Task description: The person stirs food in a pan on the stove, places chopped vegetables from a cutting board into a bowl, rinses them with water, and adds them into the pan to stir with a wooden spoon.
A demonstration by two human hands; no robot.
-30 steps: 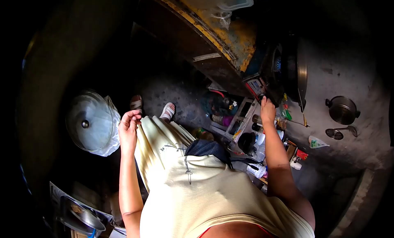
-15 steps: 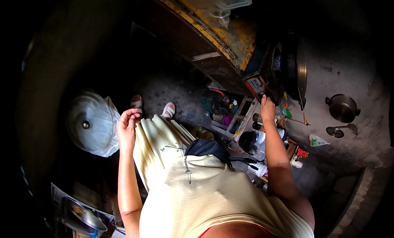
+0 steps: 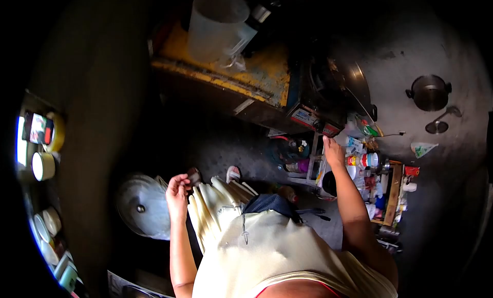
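My right hand [image 3: 334,153] reaches up just below the knob [image 3: 319,127] on the red-and-white front of a gas stove [image 3: 305,116]. Its fingers are stretched toward the knob and hold nothing I can see. A wide metal pan [image 3: 354,79] sits on the stove, largely in shadow. My left hand [image 3: 177,192] hovers beside the pale yellow skirt [image 3: 208,208], its fingers loosely bent and nothing visible in them. Left of that hand lies a round lid [image 3: 131,198] with a dark knob.
A translucent pitcher [image 3: 213,33] stands on a worn yellow tabletop [image 3: 267,82]. A two-handled pot [image 3: 430,92] and a skimmer [image 3: 436,126] hang at the right. Jars and bottles crowd a wooden rack [image 3: 393,195]. Bowls [image 3: 43,166] line the far left.
My view has turned, bringing the pitcher and left-side bowls into sight. My right fingers have come away from the stove knob. The blue flame under the pan no longer shows.
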